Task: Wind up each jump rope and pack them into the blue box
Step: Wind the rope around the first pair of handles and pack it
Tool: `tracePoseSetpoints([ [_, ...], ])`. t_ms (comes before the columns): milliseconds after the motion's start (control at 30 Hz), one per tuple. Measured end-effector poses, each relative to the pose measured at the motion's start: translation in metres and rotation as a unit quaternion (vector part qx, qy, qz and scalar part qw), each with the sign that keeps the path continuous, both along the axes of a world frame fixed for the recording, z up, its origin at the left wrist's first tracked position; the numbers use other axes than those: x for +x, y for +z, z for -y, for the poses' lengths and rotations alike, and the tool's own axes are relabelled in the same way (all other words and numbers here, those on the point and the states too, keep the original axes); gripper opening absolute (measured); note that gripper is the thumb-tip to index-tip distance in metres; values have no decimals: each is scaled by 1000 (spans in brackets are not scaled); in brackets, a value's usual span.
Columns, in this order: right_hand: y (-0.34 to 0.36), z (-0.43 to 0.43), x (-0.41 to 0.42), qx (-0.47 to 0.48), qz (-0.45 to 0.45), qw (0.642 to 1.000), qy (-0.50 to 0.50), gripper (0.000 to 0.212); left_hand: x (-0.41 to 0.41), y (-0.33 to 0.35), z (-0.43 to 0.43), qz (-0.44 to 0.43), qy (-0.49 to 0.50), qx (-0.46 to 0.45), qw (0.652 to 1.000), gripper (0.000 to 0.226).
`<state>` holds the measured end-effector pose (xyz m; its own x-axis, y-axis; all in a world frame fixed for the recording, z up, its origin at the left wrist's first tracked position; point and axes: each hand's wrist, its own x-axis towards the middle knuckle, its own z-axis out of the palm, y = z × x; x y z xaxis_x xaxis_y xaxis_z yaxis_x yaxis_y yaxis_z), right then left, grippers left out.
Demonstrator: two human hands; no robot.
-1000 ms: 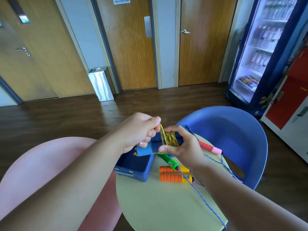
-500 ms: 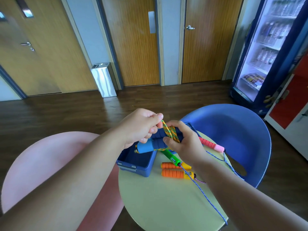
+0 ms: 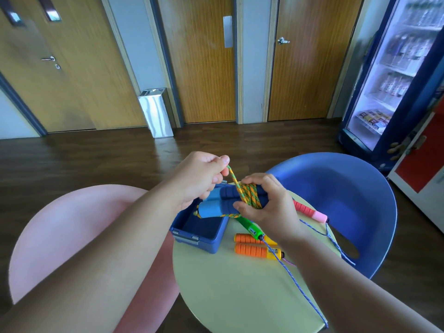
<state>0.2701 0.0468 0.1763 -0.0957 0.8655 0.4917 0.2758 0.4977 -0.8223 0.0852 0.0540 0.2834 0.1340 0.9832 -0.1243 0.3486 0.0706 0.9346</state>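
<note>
Frame centre: left hand (image 3: 200,175) pinches orange rope (image 3: 249,194) end; right hand (image 3: 268,205) grips rope-wrapped blue handles (image 3: 223,200) above blue box (image 3: 204,241).

This looks like a shared lounge or break area in a public building, not a home. Plain wooden doors (image 3: 204,68) line the far wall, one with a metal push plate (image 3: 227,31). A steel bin (image 3: 156,111) stands between them on the dark plank floor (image 3: 96,159). A lit drinks fridge (image 3: 394,75) glows at the right. A small round table (image 3: 240,296) sits between a pink chair (image 3: 60,236) and a blue chair (image 3: 348,200).
</note>
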Motion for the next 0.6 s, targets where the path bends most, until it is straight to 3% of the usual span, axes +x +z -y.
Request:
tracePoseSetpoints([
  [200,-3,8,-1,-1,0,1000,5,49,1,-1,2,24,4,7,1000,36],
  [300,2,9,4,-23,-52,998,26,43,-8,-5,0,26,-12,13,1000,35],
  [500,14,13,19,-56,-108,991,59,38,-38,-9,1,-170,-40,122,977,26],
  [600,22,16,15,-66,-131,986,76,36,-47,-20,3,-158,-10,171,973,17],
])
